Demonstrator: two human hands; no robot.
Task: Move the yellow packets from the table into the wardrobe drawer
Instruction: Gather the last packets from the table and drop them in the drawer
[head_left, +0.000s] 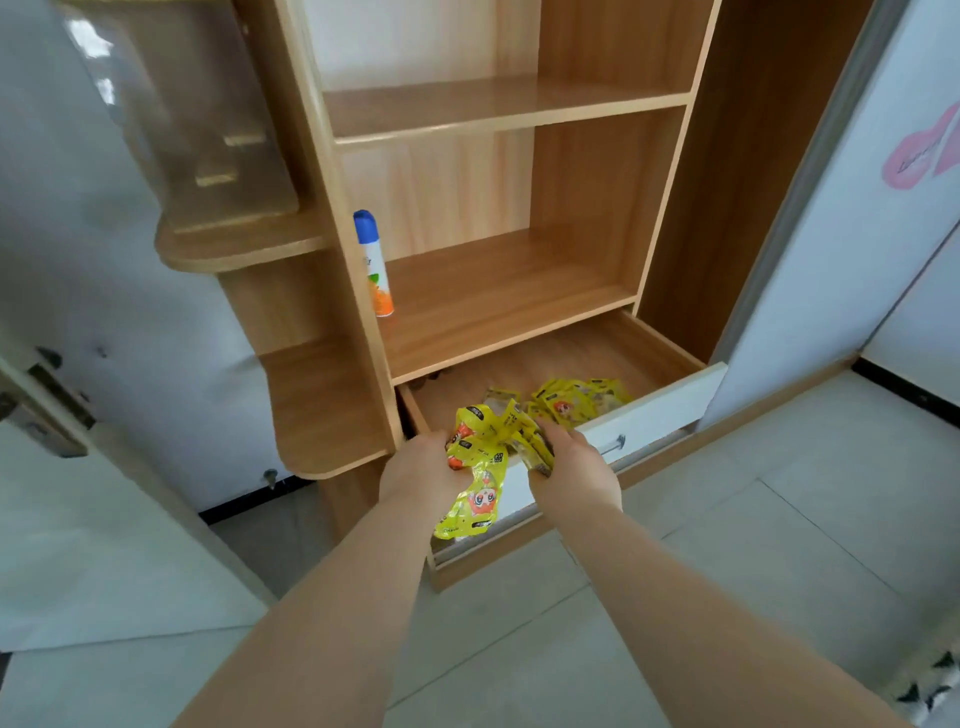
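Note:
Both my hands hold a crumpled bunch of yellow packets (483, 457) with a red cartoon print, just above the front edge of the open wardrobe drawer (654, 402). My left hand (421, 470) grips the bunch from the left, and one packet hangs down below it. My right hand (569, 462) grips it from the right. Several more yellow packets (576, 400) lie in a heap inside the drawer, against its white front panel. The table is out of view.
A spray can (375, 265) with a blue cap stands on the shelf above the drawer. The wardrobe's rounded side shelves (332, 410) jut out at left. A sliding door (841, 218) stands at right, a room door (62, 415) at far left. Tiled floor lies below.

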